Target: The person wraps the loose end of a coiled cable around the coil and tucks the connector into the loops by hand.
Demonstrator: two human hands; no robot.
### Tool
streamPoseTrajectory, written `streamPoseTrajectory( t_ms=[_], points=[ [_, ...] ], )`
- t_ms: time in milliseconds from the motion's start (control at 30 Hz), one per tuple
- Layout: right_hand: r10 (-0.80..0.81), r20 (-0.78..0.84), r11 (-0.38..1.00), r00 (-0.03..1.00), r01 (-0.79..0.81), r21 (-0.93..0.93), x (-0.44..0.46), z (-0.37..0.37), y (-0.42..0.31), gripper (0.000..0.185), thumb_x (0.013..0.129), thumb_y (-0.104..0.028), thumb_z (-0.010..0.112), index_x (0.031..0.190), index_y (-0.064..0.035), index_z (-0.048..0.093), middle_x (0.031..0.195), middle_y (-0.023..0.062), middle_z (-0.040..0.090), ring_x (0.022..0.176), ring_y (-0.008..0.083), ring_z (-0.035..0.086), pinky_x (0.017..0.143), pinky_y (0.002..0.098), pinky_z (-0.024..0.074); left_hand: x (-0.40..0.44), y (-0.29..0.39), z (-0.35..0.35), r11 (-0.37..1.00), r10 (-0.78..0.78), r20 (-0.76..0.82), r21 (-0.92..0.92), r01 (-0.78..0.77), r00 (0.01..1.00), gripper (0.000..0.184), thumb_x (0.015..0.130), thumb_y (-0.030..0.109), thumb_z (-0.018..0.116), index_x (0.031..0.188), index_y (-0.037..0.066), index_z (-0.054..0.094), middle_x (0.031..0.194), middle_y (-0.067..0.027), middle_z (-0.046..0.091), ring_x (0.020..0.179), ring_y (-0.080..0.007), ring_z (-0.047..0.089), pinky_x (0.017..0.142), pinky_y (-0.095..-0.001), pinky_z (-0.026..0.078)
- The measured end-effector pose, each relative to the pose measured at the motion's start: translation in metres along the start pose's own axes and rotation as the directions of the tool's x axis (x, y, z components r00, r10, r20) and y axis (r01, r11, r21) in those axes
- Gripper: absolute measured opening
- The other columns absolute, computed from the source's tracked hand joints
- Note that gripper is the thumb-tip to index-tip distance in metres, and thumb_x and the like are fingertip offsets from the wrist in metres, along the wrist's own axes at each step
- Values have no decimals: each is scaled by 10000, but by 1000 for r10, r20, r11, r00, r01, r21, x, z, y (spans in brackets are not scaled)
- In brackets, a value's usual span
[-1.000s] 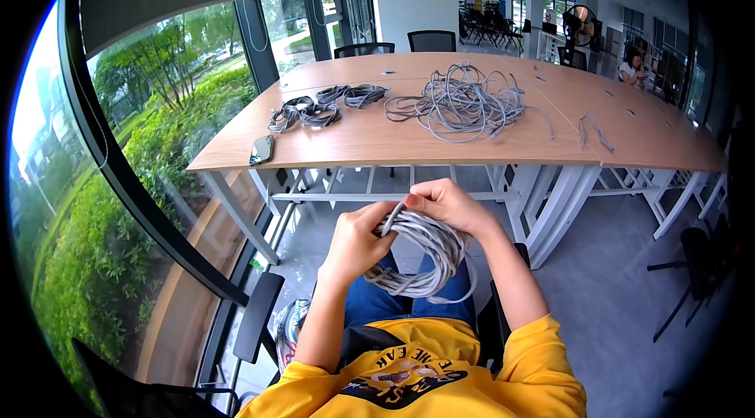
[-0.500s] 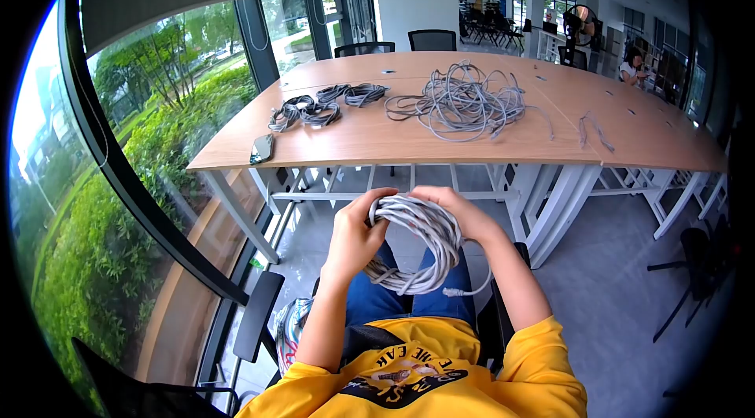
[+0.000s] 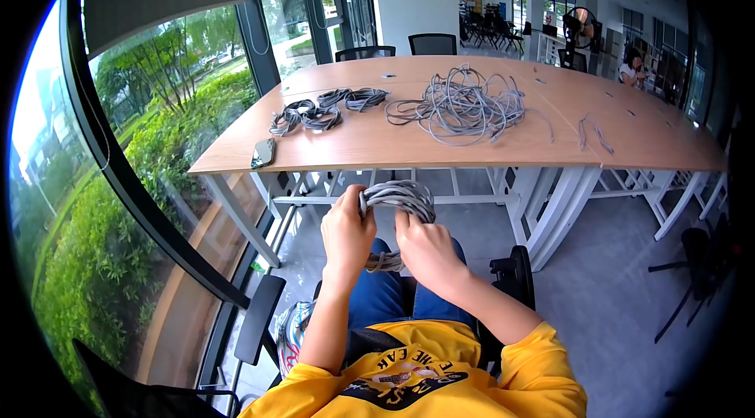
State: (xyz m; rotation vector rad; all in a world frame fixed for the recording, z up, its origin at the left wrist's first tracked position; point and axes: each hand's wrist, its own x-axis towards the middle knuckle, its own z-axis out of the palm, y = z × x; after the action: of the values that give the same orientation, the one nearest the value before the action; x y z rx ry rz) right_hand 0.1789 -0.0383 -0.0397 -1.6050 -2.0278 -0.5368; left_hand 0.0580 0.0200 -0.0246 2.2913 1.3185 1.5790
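Observation:
A coiled grey network cable [image 3: 399,193] is held up above my lap, in front of the table's edge. My left hand [image 3: 347,235] is closed around the left side of the coil, thumb on the inside. On the right side, my right hand [image 3: 429,251] is closed with its fingertips pressed to the strands, its back covering much of the coil's lower right. Below the hands, the bottom of the loop shows over my jeans. The cable's loose plug end is hidden.
On the wooden table [image 3: 314,152] lie a big tangle of grey cable [image 3: 464,107], several dark coiled cables [image 3: 307,115], a phone [image 3: 264,152] and short cable pieces [image 3: 595,135]. Chair armrests flank me. Windows run along the left. Another person [image 3: 631,70] sits far right.
My right hand has moved from the coil's top right down and inward, across its lower right side. The coil has turned and narrowed; the dangling plug has gone out of sight.

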Motion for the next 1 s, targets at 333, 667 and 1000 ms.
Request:
streamPoseTrajectory(
  t_ms=[333,667,1000],
  points=[
    [6,-88,999,996,-10,-51,8,28,6,313,660,-19,548,970,19,528,648,112,585,536,252,606,469,336,484,-2,-4,2,999,-9,51,-49,11,999,197,683,22,581,878,30,554,726,-181,586,671,-361,570,580,-405,444],
    [-31,-78,980,996,45,193,12,32,7,189,607,25,572,794,19,556,689,179,592,638,324,602,568,388,489,-6,3,7,988,58,-8,-141,-58,998,221,635,16,631,838,-26,556,695,-193,578,637,-348,573,579,-358,449],
    [131,23,524,991,-89,847,15,31,3,118,713,6,526,824,38,552,783,199,600,731,349,589,637,367,459,2,5,1,969,87,53,-238,-72,995,271,626,-34,586,890,-20,528,832,-209,573,759,-389,556,653,-390,454]
  ],
)
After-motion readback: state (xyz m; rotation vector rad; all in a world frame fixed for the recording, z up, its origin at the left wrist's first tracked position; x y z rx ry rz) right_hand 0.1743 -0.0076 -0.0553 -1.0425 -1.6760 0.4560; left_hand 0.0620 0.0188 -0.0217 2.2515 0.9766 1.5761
